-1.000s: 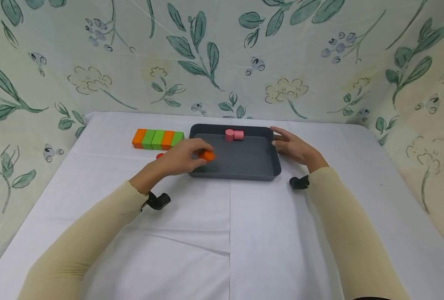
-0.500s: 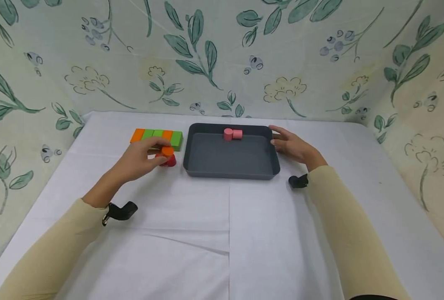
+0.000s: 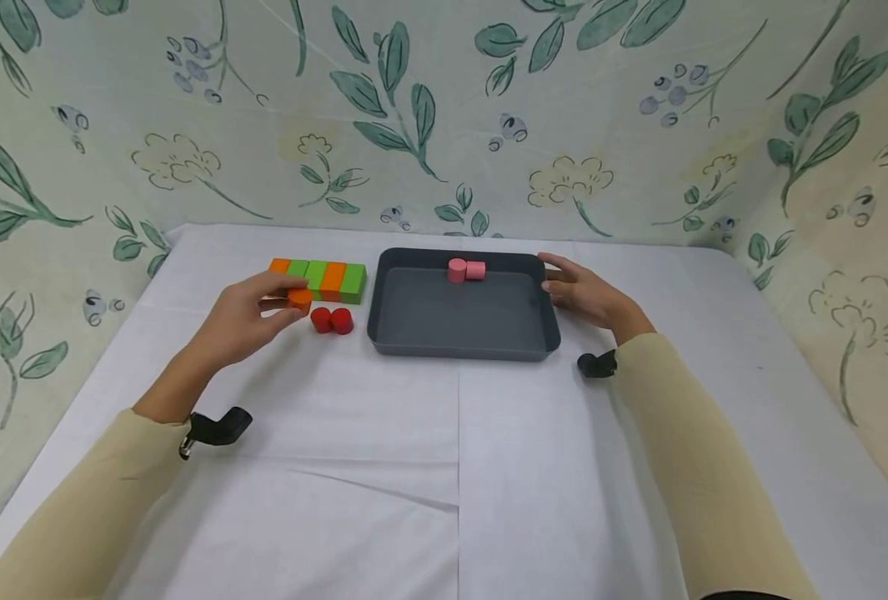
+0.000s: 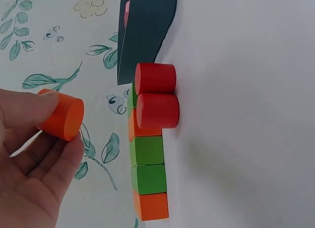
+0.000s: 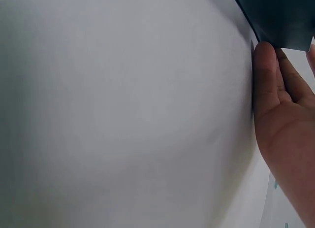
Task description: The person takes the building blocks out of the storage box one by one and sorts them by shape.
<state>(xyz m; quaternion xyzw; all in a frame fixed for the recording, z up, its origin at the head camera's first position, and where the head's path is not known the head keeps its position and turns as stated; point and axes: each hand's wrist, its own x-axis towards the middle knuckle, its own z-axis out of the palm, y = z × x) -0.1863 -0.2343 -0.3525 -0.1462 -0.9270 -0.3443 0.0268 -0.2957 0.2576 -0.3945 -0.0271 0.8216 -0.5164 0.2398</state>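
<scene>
Between thumb and fingers, my left hand (image 3: 237, 325) pinches an orange cylinder block (image 3: 300, 299). In the left wrist view that cylinder (image 4: 66, 117) is held above the cloth, apart from other blocks. Two red cylinders (image 3: 332, 321) stand side by side just right of the hand. Behind them runs a row of green and orange cube blocks (image 3: 330, 282), its left end partly covered by my fingers. A dark grey tray (image 3: 462, 321) lies at the centre. My right hand (image 3: 589, 297) rests against its right side, thumb and fingertips touching the wall (image 5: 285, 21).
Inside the tray, at its back wall, are two pink cylinders, one upright (image 3: 456, 270) and one lying (image 3: 476, 270). A creased white cloth (image 3: 383, 467) covers the table. Floral fabric (image 3: 444, 117) hangs behind and along the sides.
My left hand has carried the orange cylinder leftward from over the tray's left edge, past the red cylinders, which now show fully. The right hand stays at the tray.
</scene>
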